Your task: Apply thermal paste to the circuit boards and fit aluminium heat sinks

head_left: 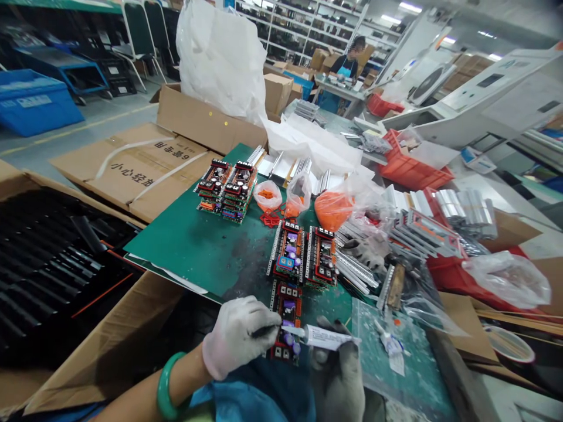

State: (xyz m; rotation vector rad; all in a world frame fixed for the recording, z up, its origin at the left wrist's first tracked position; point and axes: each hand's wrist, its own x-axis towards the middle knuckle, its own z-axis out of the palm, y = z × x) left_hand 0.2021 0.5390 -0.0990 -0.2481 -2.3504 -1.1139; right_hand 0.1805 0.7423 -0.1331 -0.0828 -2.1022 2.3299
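Note:
My right hand (338, 369), in a grey-stained glove, grips a white glue tube (325, 338) with its narrow nozzle pointing left. The nozzle lies over a circuit board (288, 308) with purple, orange and black parts at the table's front edge. My left hand (241, 334), in a white glove with dark fingertips, is closed at the board's left side, its fingertips close to the nozzle's tip. What its fingers hold is hidden. Just beyond stand two stacks of similar boards, a left stack (287, 252) and a right stack (321, 256).
More stacked boards (226, 187) stand at the back of the green table (185, 246). Bags of orange parts (334, 210) and metal strips (358, 269) lie to the right. Red crates (413, 167) are farther right. An open carton (118, 346) is at left. A person (347, 65) sits far back.

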